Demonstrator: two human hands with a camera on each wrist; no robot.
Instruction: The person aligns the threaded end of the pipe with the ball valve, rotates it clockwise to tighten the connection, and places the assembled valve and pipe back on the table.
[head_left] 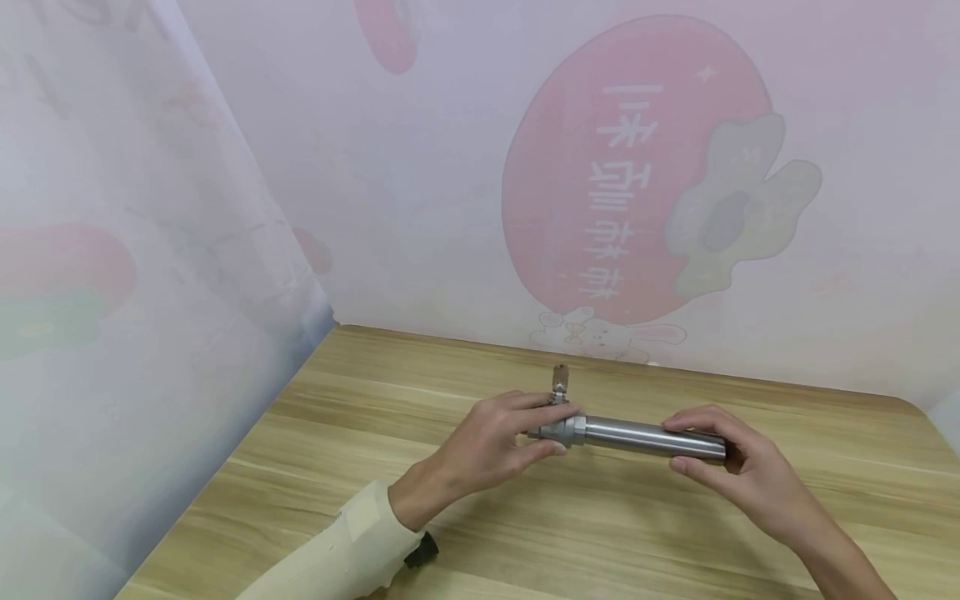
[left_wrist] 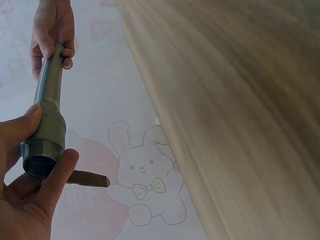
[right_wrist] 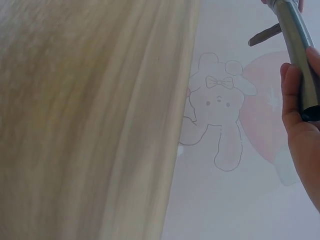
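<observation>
A silver ball valve [head_left: 557, 432] is joined to one end of a smooth metal pipe [head_left: 630, 437], held sideways over the table. My left hand [head_left: 480, 446] grips the valve body between thumb and fingers. From the valve's far side sticks out a short brownish lever [head_left: 560, 379]. In the left wrist view the valve's threaded opening [left_wrist: 41, 166] faces that hand. At the pipe's other end, my right hand [head_left: 753, 479] holds it with thumb below and fingers above. The right wrist view shows the pipe's dark open end [right_wrist: 311, 113] by the palm.
The wood-grain table [head_left: 375, 400] lies beneath both hands. A pale printed curtain [head_left: 420, 208] hangs along its back edge, and another curtain [head_left: 150, 275] borders the left side. A small black piece [head_left: 422, 551] sits at the left cuff.
</observation>
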